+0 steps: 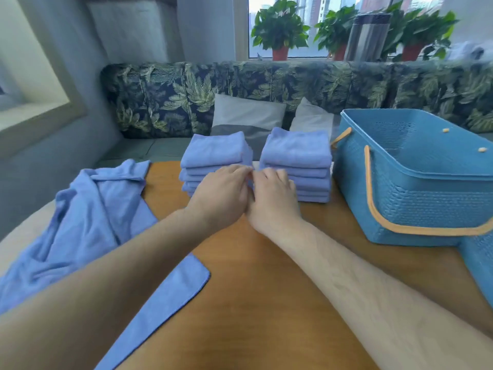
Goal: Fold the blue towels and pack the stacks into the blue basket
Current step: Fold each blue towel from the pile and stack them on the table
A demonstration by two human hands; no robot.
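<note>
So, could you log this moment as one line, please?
left hand: at left stack front | right hand: at right stack front | blue basket: no towels seen | loose towels: table left

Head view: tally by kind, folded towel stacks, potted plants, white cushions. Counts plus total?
Folded towel stacks: 2
Potted plants: 3
White cushions: 2
Total: 7

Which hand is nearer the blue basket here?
Right. The right hand touches the right towel stack, which stands next to the blue basket; the left hand is at the left towel stack, farther away.
</note>
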